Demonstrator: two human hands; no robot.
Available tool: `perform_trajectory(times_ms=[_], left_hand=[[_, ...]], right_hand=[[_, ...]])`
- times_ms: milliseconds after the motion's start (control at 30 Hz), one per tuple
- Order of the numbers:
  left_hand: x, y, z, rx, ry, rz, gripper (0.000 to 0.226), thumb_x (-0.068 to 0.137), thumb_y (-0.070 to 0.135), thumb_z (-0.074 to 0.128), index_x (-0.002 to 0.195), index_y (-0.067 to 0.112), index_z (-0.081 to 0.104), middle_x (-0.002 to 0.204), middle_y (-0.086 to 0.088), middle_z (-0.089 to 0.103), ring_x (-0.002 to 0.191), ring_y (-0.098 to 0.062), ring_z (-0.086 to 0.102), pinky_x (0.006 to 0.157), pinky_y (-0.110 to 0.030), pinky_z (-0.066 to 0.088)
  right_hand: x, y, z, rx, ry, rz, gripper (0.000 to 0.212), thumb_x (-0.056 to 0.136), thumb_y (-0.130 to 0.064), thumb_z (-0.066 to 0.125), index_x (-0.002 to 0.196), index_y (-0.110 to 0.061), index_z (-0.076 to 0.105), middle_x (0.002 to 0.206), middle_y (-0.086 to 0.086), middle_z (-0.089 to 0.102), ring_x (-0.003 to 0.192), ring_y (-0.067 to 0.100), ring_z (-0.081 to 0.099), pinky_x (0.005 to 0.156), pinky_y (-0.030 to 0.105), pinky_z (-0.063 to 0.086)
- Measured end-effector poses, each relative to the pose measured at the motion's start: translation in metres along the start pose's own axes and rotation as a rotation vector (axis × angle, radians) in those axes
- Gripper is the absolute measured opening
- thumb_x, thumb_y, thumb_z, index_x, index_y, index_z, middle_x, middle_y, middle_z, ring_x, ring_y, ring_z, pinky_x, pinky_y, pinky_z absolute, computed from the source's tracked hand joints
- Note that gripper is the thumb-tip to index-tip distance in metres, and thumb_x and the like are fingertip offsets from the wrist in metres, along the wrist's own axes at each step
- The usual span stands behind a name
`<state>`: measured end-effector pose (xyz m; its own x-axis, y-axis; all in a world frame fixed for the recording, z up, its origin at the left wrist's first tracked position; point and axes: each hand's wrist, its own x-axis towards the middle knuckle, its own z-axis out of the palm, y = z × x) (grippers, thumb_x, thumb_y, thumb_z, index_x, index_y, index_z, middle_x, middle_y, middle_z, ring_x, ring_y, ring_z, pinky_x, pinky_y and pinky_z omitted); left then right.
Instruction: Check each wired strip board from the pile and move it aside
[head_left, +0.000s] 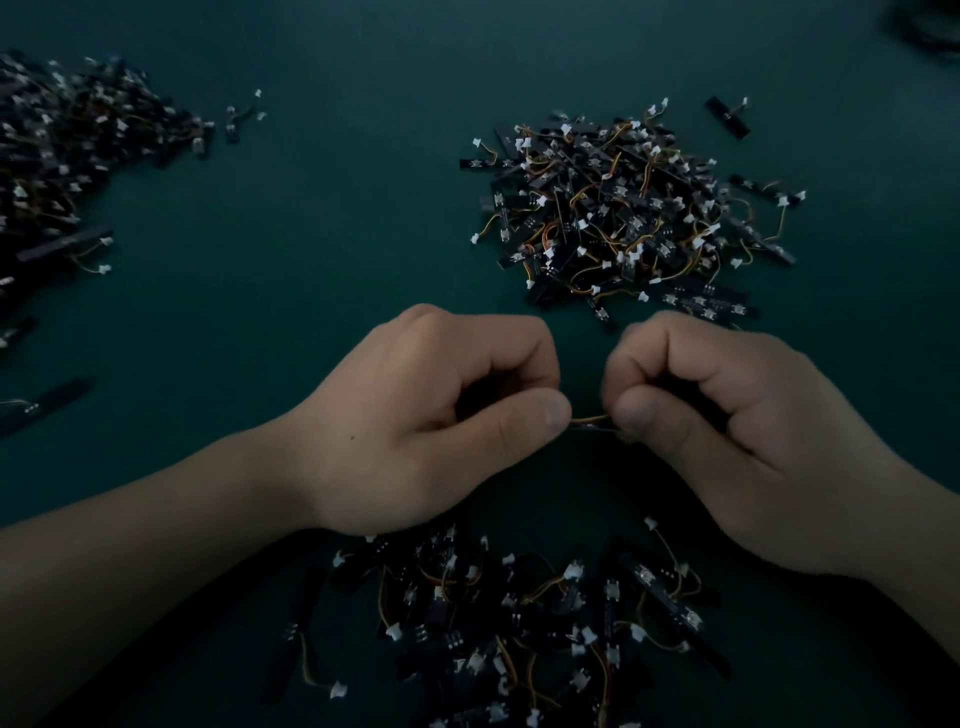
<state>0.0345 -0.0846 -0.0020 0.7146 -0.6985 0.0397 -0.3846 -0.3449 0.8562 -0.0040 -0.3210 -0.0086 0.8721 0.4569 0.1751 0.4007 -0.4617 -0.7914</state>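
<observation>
Teal mat (337, 234), heaps (623, 208) around pinched strip board (592, 423)

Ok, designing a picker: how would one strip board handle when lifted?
Likely light: the left hand and right hand pinch the strip board with fingertips. Its curved wires probably flop and could snag in the tangled pile.

Bare forearms — a small mole on the back of the left hand (431, 421).

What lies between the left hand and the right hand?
In the head view, short orange-yellow wires span the gap, pinched by the left hand and the right hand.
</observation>
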Motion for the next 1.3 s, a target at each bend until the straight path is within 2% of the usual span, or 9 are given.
perform_trajectory(times_ms=[200, 367, 467, 533, 633, 800, 967, 1100, 1300], left_hand=[[0.0, -0.001, 0.004, -0.052, 0.165, 0.029, 0.017, 0.1, 0.025, 0.064, 0.089, 0.024, 0.052, 0.06, 0.012, 0.048, 0.051, -0.002, 0.039, 0.051, -0.012, 0.033], [0.003, -0.004, 0.007, 0.036, 0.194, -0.02, 0.016, 0.098, 0.035, 0.065, 0.087, 0.027, 0.056, 0.059, 0.009, 0.056, 0.048, -0.006, 0.043, 0.048, -0.017, 0.036], [0.001, -0.003, 0.006, 0.094, 0.114, -0.003, 0.02, 0.097, 0.047, 0.061, 0.086, 0.031, 0.055, 0.061, 0.008, 0.057, 0.049, -0.011, 0.046, 0.049, -0.02, 0.037], [0.002, -0.004, 0.007, 0.018, 0.149, 0.006, 0.017, 0.097, 0.044, 0.057, 0.091, 0.029, 0.054, 0.06, 0.011, 0.052, 0.049, -0.009, 0.042, 0.05, -0.018, 0.035], [0.004, -0.005, 0.005, -0.144, 0.236, -0.02, 0.02, 0.099, 0.04, 0.054, 0.108, 0.022, 0.058, 0.061, 0.003, 0.048, 0.051, -0.014, 0.039, 0.051, -0.025, 0.034], [0.004, -0.003, 0.006, 0.091, 0.145, -0.008, 0.023, 0.1, 0.032, 0.058, 0.078, 0.031, 0.062, 0.058, 0.009, 0.054, 0.049, -0.01, 0.048, 0.047, -0.02, 0.037], [0.005, -0.001, 0.011, 0.16, 0.292, -0.023, 0.024, 0.105, 0.035, 0.053, 0.081, 0.034, 0.053, 0.06, 0.002, 0.054, 0.052, -0.018, 0.049, 0.046, -0.027, 0.038], [0.006, 0.0, 0.01, 0.111, 0.307, -0.022, 0.025, 0.106, 0.033, 0.05, 0.081, 0.036, 0.05, 0.065, 0.002, 0.055, 0.052, -0.014, 0.047, 0.048, -0.02, 0.036], [0.005, -0.001, 0.008, 0.073, 0.243, -0.008, 0.022, 0.103, 0.04, 0.046, 0.082, 0.034, 0.052, 0.062, 0.003, 0.051, 0.051, -0.006, 0.041, 0.051, -0.012, 0.033]], right_hand=[[-0.001, -0.005, 0.004, -0.064, 0.154, -0.026, 0.01, 0.099, -0.033, 0.056, 0.091, -0.037, 0.058, 0.076, -0.017, 0.062, 0.06, -0.003, 0.056, 0.056, 0.001, 0.036], [-0.002, -0.008, 0.009, -0.156, 0.336, -0.073, 0.01, 0.099, -0.024, 0.062, 0.09, -0.028, 0.062, 0.082, -0.01, 0.062, 0.059, -0.009, 0.054, 0.056, -0.001, 0.033], [0.0, -0.008, 0.008, -0.161, 0.354, -0.07, 0.009, 0.1, -0.023, 0.061, 0.091, -0.027, 0.062, 0.072, -0.009, 0.058, 0.06, -0.009, 0.053, 0.056, -0.001, 0.034], [0.0, -0.008, 0.008, -0.183, 0.348, -0.077, 0.008, 0.099, -0.023, 0.061, 0.091, -0.025, 0.062, 0.063, -0.021, 0.052, 0.063, -0.012, 0.053, 0.059, -0.002, 0.034], [0.0, -0.01, 0.009, -0.213, 0.331, -0.1, 0.007, 0.099, -0.023, 0.06, 0.092, -0.024, 0.061, 0.08, -0.029, 0.056, 0.07, -0.016, 0.053, 0.065, -0.003, 0.035], [0.002, -0.009, 0.009, -0.235, 0.37, -0.106, 0.008, 0.1, -0.022, 0.059, 0.092, -0.023, 0.061, 0.082, -0.022, 0.061, 0.072, -0.006, 0.057, 0.065, 0.0, 0.037], [0.001, -0.008, 0.009, -0.283, 0.381, -0.117, 0.013, 0.1, -0.022, 0.062, 0.09, -0.017, 0.068, 0.083, -0.028, 0.056, 0.072, -0.013, 0.055, 0.066, -0.001, 0.036], [0.0, -0.004, 0.014, -0.321, 0.31, -0.115, 0.014, 0.1, -0.023, 0.068, 0.091, -0.014, 0.074, 0.086, -0.026, 0.058, 0.076, -0.007, 0.057, 0.07, 0.003, 0.038], [0.0, -0.002, 0.011, -0.197, 0.324, -0.082, 0.028, 0.103, -0.028, 0.058, 0.089, -0.013, 0.076, 0.074, -0.004, 0.067, 0.062, 0.014, 0.062, 0.055, 0.027, 0.043]])
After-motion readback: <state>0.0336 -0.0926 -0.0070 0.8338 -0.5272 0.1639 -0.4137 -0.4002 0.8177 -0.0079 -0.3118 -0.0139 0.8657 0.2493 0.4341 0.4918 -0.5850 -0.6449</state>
